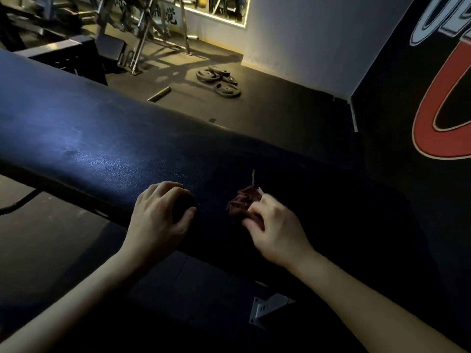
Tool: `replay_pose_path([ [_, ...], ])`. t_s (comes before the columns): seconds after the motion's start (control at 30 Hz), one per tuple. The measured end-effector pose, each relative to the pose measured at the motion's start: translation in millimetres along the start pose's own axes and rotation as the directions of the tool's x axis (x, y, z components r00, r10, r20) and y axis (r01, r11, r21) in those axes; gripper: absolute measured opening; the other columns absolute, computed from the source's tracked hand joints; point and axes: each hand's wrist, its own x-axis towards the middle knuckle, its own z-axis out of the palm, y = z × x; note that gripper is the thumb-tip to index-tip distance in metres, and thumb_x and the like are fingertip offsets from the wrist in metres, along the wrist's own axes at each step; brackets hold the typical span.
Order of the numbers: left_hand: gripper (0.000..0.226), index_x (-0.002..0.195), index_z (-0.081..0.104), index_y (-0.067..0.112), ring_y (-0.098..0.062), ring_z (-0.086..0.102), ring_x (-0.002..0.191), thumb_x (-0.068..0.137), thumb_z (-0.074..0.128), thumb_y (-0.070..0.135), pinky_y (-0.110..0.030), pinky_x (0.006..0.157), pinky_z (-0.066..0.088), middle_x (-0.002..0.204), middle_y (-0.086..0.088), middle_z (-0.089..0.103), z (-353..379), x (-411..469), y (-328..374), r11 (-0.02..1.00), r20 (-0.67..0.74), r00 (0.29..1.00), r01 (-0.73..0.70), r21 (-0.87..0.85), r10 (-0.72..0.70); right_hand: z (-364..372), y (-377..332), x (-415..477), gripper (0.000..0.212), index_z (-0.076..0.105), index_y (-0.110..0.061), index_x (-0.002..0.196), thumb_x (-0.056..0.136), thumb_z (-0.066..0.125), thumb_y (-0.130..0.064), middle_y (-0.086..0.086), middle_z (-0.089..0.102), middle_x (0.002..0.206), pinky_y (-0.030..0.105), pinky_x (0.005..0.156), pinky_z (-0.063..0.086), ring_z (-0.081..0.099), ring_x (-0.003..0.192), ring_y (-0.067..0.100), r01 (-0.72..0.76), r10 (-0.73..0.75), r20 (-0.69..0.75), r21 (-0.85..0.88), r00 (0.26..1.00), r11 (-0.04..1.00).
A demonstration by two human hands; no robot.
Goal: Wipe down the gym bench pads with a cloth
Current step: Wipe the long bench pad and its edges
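A long black padded bench pad runs across the view from the upper left to the lower right. My right hand grips a crumpled dark reddish cloth and holds it against the pad near its front edge. A thin thread of the cloth sticks up above it. My left hand lies on the pad's near edge, its fingers curled round a small dark round thing that I cannot make out in the dim light.
Weight plates lie in a heap on the dark floor behind the bench, with a metal bar beside them. Metal racks stand at the back. A grey bracket sits below the pad. A black wall with red lettering rises on the right.
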Motion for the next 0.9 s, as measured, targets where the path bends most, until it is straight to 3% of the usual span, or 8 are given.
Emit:
replay_pose_path([
  [0.13,0.037,0.103,0.072,0.023,-0.023,0.059,0.112,0.085,0.056,0.051,-0.047,0.1,0.045,0.117,0.006,0.066,-1.3,-1.1,-1.4,1.0,0.013,1.0,-0.008,-0.005,0.008,2.2,7.2,47.0,0.014,0.065,-0.012,0.093,0.094,0.066,-0.026,0.006,0.056,0.107,0.035,0.083,0.05,0.061,0.1,0.029,-0.171,0.165,-0.162,-0.022,0.973,0.985],
  [0.3,0.037,0.105,0.072,0.026,-0.019,0.059,0.114,0.086,0.056,0.054,-0.044,0.101,0.044,0.12,0.01,0.065,-4.7,-0.6,-6.3,0.999,0.036,0.999,-0.033,-0.019,0.034,4.9,-14.0,-12.0,0.015,0.065,-0.017,0.094,0.095,0.064,-0.032,-0.003,0.055,0.101,0.03,0.082,0.05,0.06,0.097,0.018,0.006,-0.006,0.019,0.019,1.0,1.0],
  [0.5,0.042,0.11,0.073,0.027,-0.02,0.059,0.117,0.086,0.056,0.057,-0.045,0.102,0.045,0.125,0.009,0.065,-8.0,-1.2,-11.9,0.999,0.075,0.996,-0.051,-0.018,0.052,4.5,13.2,58.1,0.019,0.065,-0.01,0.101,0.097,0.063,-0.029,0.011,0.057,0.119,0.038,0.089,0.051,0.061,0.107,0.032,-0.271,0.248,-0.21,-0.087,0.946,0.959],
  [0.63,0.039,0.111,0.073,0.027,-0.018,0.06,0.12,0.087,0.059,0.054,-0.045,0.105,0.045,0.127,0.009,0.065,-8.2,-1.7,-16.7,0.997,0.093,0.993,-0.064,-0.053,0.069,12.4,-40.4,-22.1,0.01,0.066,-0.02,0.098,0.093,0.063,-0.028,-0.003,0.055,0.104,0.031,0.079,0.05,0.057,0.092,0.016,0.11,-0.111,0.023,0.044,0.994,0.993],
  [0.7,0.039,0.112,0.073,0.025,-0.018,0.06,0.122,0.088,0.057,0.052,-0.044,0.105,0.045,0.128,0.007,0.065,-11.5,-4.1,-19.9,0.994,0.104,0.99,-0.089,-0.059,0.095,5.9,-27.0,-18.5,0.016,0.067,-0.021,0.098,0.09,0.058,-0.033,-0.003,0.053,0.097,0.034,0.076,0.05,0.056,0.087,0.017,0.196,-0.193,0.061,-0.038,0.979,0.98],
  [0.77,0.038,0.111,0.073,0.024,-0.019,0.061,0.12,0.089,0.057,0.051,-0.043,0.104,0.046,0.128,0.006,0.065,-17.6,-8.2,-24.2,0.993,0.093,0.989,-0.11,-0.031,0.112,-1.5,8.4,15.2,0.022,0.069,-0.019,0.097,0.089,0.055,-0.034,0.004,0.056,0.097,0.043,0.08,0.052,0.059,0.089,0.026,0.028,-0.047,-0.128,-0.15,0.991,0.988],
  [0.83,0.039,0.109,0.074,0.022,-0.021,0.061,0.118,0.088,0.058,0.051,-0.044,0.103,0.046,0.126,0.004,0.066,-25.2,-12.2,-29.4,0.995,0.059,0.994,-0.095,0.014,0.094,-5.6,26.8,41.3,0.017,0.069,-0.013,0.095,0.091,0.062,-0.027,0.01,0.058,0.098,0.046,0.084,0.052,0.06,0.095,0.035,-0.233,0.186,-0.29,-0.134,0.939,0.963],
  [0.9,0.043,0.107,0.074,0.02,-0.023,0.061,0.114,0.087,0.057,0.053,-0.044,0.1,0.047,0.123,0.002,0.067,-31.5,-15.3,-33.2,0.997,0.008,0.998,-0.057,0.057,0.056,13.8,-7.0,40.7,0.008,0.069,-0.013,0.091,0.088,0.067,-0.02,0.01,0.059,0.098,0.041,0.084,0.052,0.06,0.094,0.034,-0.179,0.149,-0.284,-0.082,0.947,0.98],
])
